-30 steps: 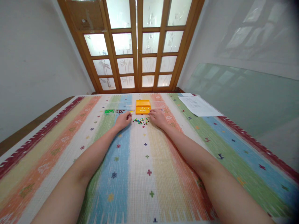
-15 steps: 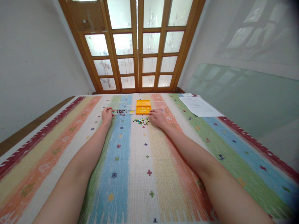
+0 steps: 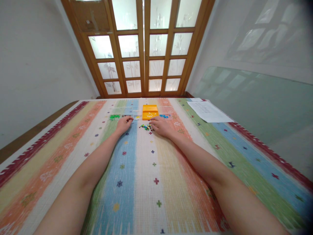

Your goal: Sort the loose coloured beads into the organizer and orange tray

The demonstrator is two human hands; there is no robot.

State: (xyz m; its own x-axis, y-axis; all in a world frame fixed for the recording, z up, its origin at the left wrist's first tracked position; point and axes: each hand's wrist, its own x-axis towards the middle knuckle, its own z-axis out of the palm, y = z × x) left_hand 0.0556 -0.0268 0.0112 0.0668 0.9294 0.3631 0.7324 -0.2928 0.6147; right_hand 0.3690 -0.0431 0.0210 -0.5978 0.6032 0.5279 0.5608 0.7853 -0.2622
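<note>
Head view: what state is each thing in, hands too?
Box: open, white pieces inside.
Mixed pieces: piled loose.
Green pieces: grouped together.
Blue pieces: grouped together.
Paper: lying flat.
Doors: look shut.
Left hand: fingers bent, hold unclear.
Right hand: by mixed pieces, hold unclear.

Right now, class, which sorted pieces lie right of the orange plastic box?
The small blue pieces, beyond the right hand; the green pieces, brown pieces and yellow pieces lie left of the box.
</note>
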